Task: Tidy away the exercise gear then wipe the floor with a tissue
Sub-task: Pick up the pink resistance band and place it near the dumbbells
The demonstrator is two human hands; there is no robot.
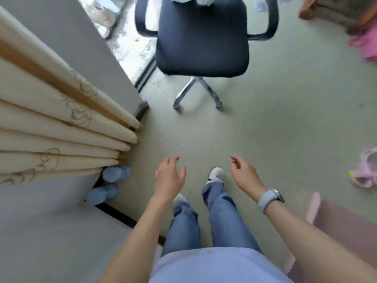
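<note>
A person stands on a pale grey-green smooth floor (275, 129), looking down at blue jeans and white sneakers (216, 175). Both bare forearms reach forward above the feet. The left hand (169, 176) hangs palm down with its fingers loosely spread and gently bent, holding nothing. The right hand (243, 174), with a pale grey band watch (269, 199) on its wrist, is likewise empty, fingers relaxed and slightly curled.

At the near right lies the corner of a mauve foam mat (346, 225) with a pink edge. To the left, at the foot of a grey wall (51, 211) with a black skirting strip, two light blue dumbbells (111, 183) with rounded, soft-looking ends rest on the floor side by side, close to each other, partly tucked under the hem of the cream pleated curtain with gold embroidery (61, 123). They are well apart from both hands.

Farther right, a pair of pink sandals (365, 172) sits at the frame's edge. Beyond, a black fabric office chair with looped armrests and chrome legs (204, 39) stands near a sliding door track, something white, cut off by the frame's edge, on its seat. A pink cloth item (365, 45) and brown wooden furniture (326, 11) fill the far right corner, blurred.
</note>
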